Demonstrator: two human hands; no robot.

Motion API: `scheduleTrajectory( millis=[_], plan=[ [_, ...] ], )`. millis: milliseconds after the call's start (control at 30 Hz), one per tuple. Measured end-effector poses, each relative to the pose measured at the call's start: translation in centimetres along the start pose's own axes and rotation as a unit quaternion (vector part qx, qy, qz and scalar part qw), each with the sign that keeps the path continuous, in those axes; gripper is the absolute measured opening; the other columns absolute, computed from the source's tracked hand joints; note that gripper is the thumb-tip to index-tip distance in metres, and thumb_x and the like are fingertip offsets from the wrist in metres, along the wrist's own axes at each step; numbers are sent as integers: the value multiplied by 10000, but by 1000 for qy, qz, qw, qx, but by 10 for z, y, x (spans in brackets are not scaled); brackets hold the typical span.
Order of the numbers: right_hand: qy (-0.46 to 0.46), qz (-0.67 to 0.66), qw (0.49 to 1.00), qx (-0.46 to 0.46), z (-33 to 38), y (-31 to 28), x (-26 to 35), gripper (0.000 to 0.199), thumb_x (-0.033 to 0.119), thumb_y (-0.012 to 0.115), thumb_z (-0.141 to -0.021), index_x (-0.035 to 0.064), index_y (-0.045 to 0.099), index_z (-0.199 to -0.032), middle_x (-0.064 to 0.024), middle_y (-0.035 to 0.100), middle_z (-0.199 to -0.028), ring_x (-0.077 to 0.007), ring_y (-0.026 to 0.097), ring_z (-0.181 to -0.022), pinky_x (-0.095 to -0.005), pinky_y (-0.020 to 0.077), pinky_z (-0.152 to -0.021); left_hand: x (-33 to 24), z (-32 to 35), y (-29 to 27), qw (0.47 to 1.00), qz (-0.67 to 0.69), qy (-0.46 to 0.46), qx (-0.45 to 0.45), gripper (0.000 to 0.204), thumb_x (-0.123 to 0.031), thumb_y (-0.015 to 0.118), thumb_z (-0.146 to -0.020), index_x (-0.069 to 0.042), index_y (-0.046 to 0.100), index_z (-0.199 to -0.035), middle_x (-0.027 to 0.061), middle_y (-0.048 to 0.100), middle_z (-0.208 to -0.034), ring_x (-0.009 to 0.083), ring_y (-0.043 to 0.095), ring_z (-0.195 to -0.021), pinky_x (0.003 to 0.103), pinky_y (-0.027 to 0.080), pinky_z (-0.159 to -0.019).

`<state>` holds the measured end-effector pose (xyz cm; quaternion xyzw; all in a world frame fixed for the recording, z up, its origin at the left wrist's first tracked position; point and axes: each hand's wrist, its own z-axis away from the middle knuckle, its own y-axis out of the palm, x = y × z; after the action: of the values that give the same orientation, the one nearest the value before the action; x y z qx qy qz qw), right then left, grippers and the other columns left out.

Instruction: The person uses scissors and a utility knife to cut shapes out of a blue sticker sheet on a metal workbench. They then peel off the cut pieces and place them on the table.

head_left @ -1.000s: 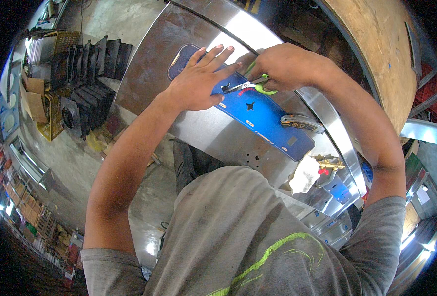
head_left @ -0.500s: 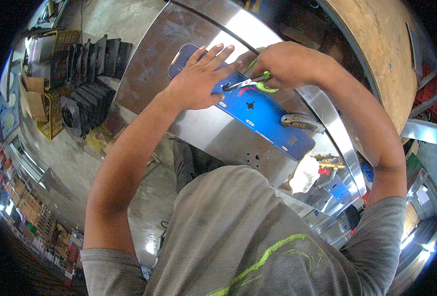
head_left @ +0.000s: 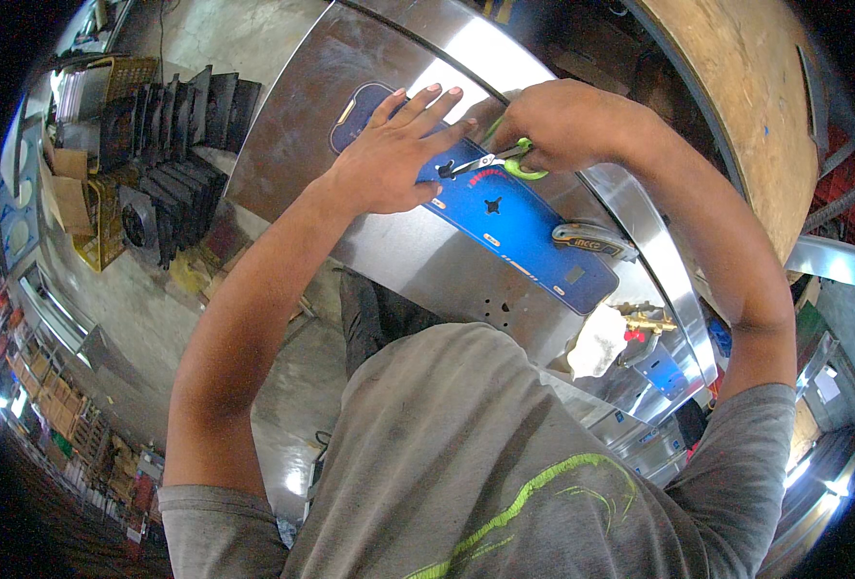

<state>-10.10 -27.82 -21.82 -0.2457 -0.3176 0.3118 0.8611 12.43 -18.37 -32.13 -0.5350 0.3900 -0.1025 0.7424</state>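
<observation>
A long blue panel [head_left: 533, 243] with rounded corners and cut-out holes lies on a shiny sheet-metal surface [head_left: 413, 259]. My left hand [head_left: 389, 159] rests flat on its upper left part, fingers spread. Closed round the green handles of a pair of scissors [head_left: 483, 163] is my right hand [head_left: 562, 125]. The scissor blades point left, with their tips at a dark hole in the panel beside my left thumb. A utility knife [head_left: 593, 240] lies across the panel's right part.
Right of the panel sit a white crumpled cloth [head_left: 597, 342] and a brass valve fitting [head_left: 647, 321] with red parts. A wooden tabletop [head_left: 736, 87] curves along the upper right. On the floor at left stand stacked black parts [head_left: 171, 212] and a yellow crate [head_left: 104, 246].
Almost nothing differs. The panel and scissors appear shifted a few pixels in view, while both hands keep the same places on and beside the panel.
</observation>
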Motion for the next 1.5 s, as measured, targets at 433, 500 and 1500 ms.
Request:
scheduleTrajectory(
  millis=[433,500,1500],
  plan=[
    [3,7,1000,2,-4,1,2,382,118,778,-779,161,769,-1159,-138,751,-986,-331,720,-963,-465,554,-893,0,0,0,1000,3,-3,0,854,-303,776,-791,-187,411,-1555,137,230,-1682,334,190,-1560,547,150,-1257],
    [-8,22,1000,-3,-5,1,1,391,96,761,-769,163,771,-1153,-141,750,-972,-333,720,-957,-466,557,-888,0,0,0,1000,5,-1,1,854,-312,776,-790,-185,413,-1553,140,228,-1683,334,187,-1561,547,145,-1258],
    [-33,-17,999,34,-10,-7,-2,370,125,771,-772,118,756,-1141,-161,743,-1018,-355,709,-978,-455,550,-879,-1,0,-1,1000,4,-6,11,870,-308,782,-780,-173,409,-1555,144,238,-1677,328,194,-1559,548,145,-1260]
  ],
)
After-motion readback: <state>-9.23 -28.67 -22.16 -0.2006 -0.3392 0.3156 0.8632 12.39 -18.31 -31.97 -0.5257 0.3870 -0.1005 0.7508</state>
